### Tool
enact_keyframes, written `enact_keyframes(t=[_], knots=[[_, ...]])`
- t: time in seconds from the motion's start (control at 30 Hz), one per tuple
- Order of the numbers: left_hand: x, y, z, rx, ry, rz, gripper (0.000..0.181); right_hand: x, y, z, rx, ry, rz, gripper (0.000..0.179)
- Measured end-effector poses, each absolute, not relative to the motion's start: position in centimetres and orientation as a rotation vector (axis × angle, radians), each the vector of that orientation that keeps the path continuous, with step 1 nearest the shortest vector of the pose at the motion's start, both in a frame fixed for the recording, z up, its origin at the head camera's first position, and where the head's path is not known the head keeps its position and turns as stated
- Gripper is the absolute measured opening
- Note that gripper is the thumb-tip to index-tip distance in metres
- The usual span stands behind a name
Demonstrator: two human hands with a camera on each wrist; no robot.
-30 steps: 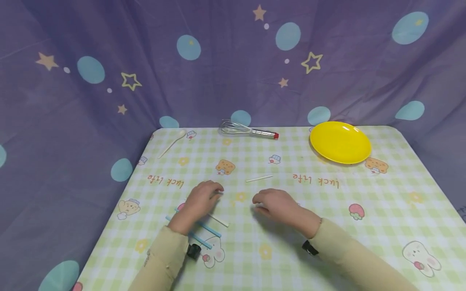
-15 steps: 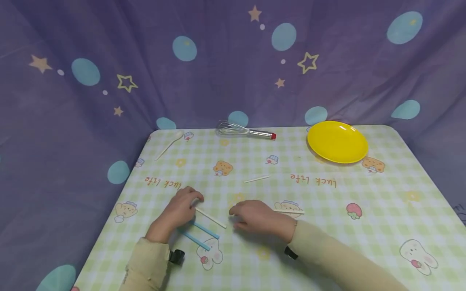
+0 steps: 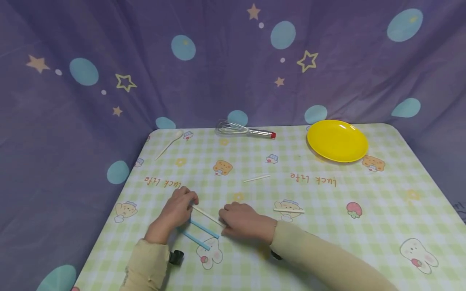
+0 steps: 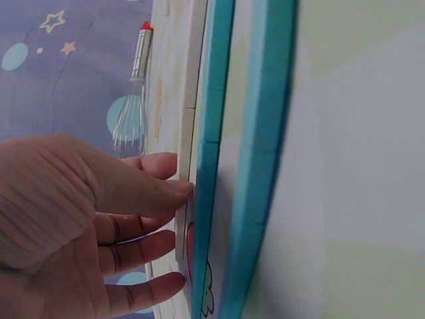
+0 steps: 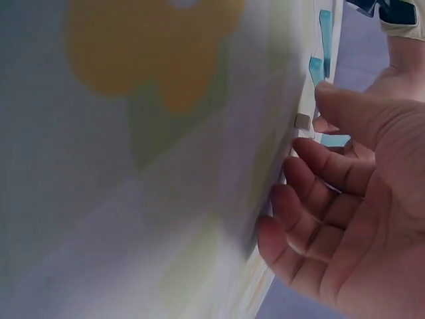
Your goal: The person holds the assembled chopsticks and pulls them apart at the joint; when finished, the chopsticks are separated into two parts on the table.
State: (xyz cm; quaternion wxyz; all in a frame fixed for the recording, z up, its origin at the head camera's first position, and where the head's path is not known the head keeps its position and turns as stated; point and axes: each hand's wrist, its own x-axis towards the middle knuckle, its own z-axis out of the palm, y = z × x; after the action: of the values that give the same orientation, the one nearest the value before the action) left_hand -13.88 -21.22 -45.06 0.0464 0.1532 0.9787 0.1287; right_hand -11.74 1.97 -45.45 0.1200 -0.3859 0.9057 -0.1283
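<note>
My left hand (image 3: 176, 210) pinches the upper left end of a thin white stick (image 3: 208, 215) on the table, thumb on its near side and fingers behind it in the left wrist view. At the stick's other end is my right hand (image 3: 244, 220); the right wrist view has its thumb and bent fingers spread around the square tip, apart from it. Two light blue sticks, the inner one (image 3: 204, 229) and the outer one (image 3: 196, 241), lie roughly parallel below the white one. Faint cross lines mark them in the left wrist view. The left hand hides their upper ends.
Another white stick (image 3: 289, 210) lies right of the right hand, and a further one (image 3: 257, 178) lies farther back. Along the back edge are a white spoon (image 3: 169, 144), a whisk (image 3: 245, 130) and a yellow plate (image 3: 337, 141). A purple curtain (image 3: 218, 72) hangs behind the checked tablecloth (image 3: 327, 250).
My left hand has moved left and toward me, onto the white stick's end. The right hand has moved left to its other end, uncovering the white stick on the right.
</note>
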Motion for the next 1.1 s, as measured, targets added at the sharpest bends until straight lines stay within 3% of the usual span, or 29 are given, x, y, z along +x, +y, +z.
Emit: enact_keyframes(t=[0.3, 0.73, 0.93, 1.1], knots=[[-13.9, -20.9, -45.3, 0.503, 3.039, 0.342, 0.021, -11.8, 1.0, -45.8, -1.05, 2.698, -0.263, 0.008], [-14.0, -20.9, -45.1, 0.52, 3.022, 0.351, 0.018, -11.5, 1.6, -45.0, -0.931, 2.737, -0.294, 0.009], [-14.1, -20.8, -45.1, 0.592, 3.004, 0.458, 0.023, -11.5, 3.2, -44.8, -0.996, 2.838, -0.374, 0.014], [-14.4, -20.1, -44.9, 0.609, 2.99, 0.559, 0.024, -11.9, 4.8, -44.2, -1.049, 2.89, -0.455, 0.008]])
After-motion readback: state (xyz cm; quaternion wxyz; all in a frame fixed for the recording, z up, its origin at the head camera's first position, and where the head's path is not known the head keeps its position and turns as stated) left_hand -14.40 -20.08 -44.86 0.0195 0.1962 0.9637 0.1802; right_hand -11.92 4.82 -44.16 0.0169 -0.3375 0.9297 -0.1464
